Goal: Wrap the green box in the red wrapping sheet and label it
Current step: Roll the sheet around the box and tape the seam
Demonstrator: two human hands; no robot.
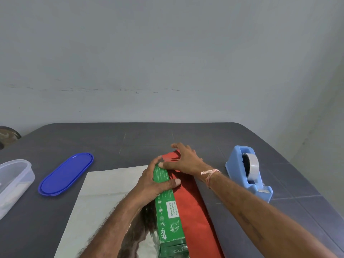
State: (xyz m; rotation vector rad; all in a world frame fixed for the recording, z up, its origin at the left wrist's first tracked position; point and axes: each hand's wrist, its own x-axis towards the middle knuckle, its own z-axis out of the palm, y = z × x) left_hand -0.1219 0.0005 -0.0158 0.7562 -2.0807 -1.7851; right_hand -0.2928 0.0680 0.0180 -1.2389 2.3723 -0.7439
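A long green box (170,216) lies lengthwise on the wrapping sheet, whose shiny silver inner side (104,198) faces up on the left. The sheet's red outer side (193,207) is folded up against the box's right flank. My left hand (154,181) grips the box near its far end, fingers curled over the top and thumb on the right. My right hand (183,161) lies at the box's far end, its thumb on the box top and its fingers spread over the red sheet there.
A blue tape dispenser (249,172) with a roll of tape stands to the right. A blue oval lid (66,174) lies to the left, beside a clear plastic container (13,181) at the left edge. The dark grey table (130,142) ends at a pale wall behind.
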